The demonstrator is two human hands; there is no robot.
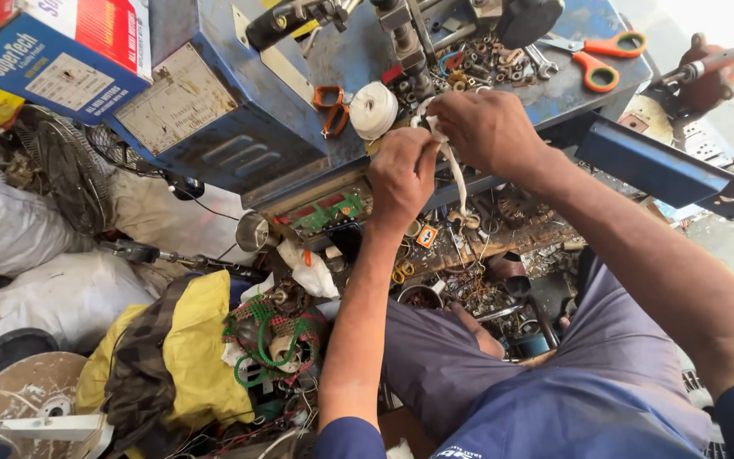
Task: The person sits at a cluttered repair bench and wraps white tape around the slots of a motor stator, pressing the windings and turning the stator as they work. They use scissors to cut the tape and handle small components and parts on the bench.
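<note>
Head view: left hand [401, 177] and right hand [486, 132] both pinch a white tape strip [454, 174], its loose tail dangling below the fingers, so looks like the wrapping's only partway done. Just beyond the left fingertips sits the tape roll [373, 110]; farther past the right fingers, orange scissors [601, 58].
</note>
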